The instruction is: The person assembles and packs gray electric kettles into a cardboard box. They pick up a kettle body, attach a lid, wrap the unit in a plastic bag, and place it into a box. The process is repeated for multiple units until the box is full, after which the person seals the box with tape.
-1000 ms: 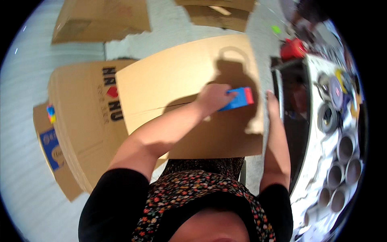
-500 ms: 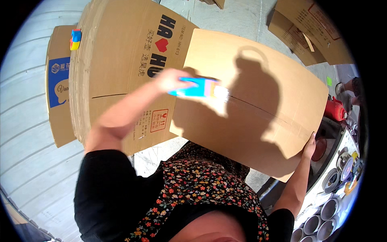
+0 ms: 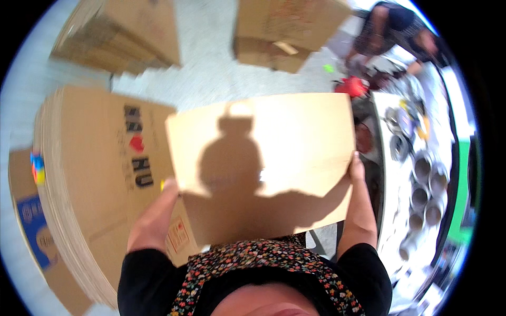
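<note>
A large brown cardboard box (image 3: pixel 300 137) lies in front of me, its broad face up and my shadow across it. My right hand (image 3: pixel 357 168) is closed round its right edge. At the left edge, my left hand (image 3: pixel 169 186) presses close to the box, its fingers partly hidden and blurred. A small yellow bit (image 3: pixel 163 184) pokes out beside that hand, seemingly part of the tape dispenser held there. Left of the box rises a stack of flattened cartons (image 3: pixel 95 174) with dark print and a red heart. A second tape dispenser (image 3: pixel 38 167), red, blue and yellow, lies on the stack's far left side.
More carton stacks (image 3: pixel 121 37) and a box (image 3: pixel 279 37) stand ahead on the grey floor. To the right, a white table (image 3: pixel 387 210) bears several grey tubes (image 3: pixel 421 168) and tape rolls. A red container (image 3: pixel 352 87) and a bending person (image 3: pixel 392 31) are at the far right.
My left hand has come down from above the box with the tape dispenser to its left edge. The view has turned rightward, and the box now lies squarer before me. My right hand keeps its hold.
</note>
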Demonstrator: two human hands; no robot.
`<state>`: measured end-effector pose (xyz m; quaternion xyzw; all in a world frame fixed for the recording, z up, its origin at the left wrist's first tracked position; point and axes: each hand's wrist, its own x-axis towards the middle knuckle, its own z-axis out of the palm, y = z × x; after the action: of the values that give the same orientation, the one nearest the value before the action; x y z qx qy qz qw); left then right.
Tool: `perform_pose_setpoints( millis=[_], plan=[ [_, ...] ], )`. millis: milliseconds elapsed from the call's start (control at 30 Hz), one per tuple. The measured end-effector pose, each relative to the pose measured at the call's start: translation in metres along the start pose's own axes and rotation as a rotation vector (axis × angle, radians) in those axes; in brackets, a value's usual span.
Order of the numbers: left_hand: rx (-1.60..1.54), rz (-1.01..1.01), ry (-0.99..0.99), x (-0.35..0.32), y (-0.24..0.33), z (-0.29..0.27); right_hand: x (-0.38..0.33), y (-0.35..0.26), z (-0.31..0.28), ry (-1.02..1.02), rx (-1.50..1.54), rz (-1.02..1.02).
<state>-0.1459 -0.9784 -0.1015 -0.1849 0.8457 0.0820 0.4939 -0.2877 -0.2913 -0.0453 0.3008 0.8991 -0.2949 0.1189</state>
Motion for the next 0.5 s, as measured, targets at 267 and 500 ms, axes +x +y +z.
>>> perform_pose_setpoints(
  millis=[267, 500],
  plan=[
    [-0.616, -0.041, 0.229, -0.169, -0.034, -0.025, -0.127, -0.077, -0.08, 0.287, 0.316, -0.135],
    [0.315, 0.307, 0.767, -0.278, 0.004, -0.001, -0.167, -0.025, -0.154, 0.455, 0.769, -0.471]
  ],
)
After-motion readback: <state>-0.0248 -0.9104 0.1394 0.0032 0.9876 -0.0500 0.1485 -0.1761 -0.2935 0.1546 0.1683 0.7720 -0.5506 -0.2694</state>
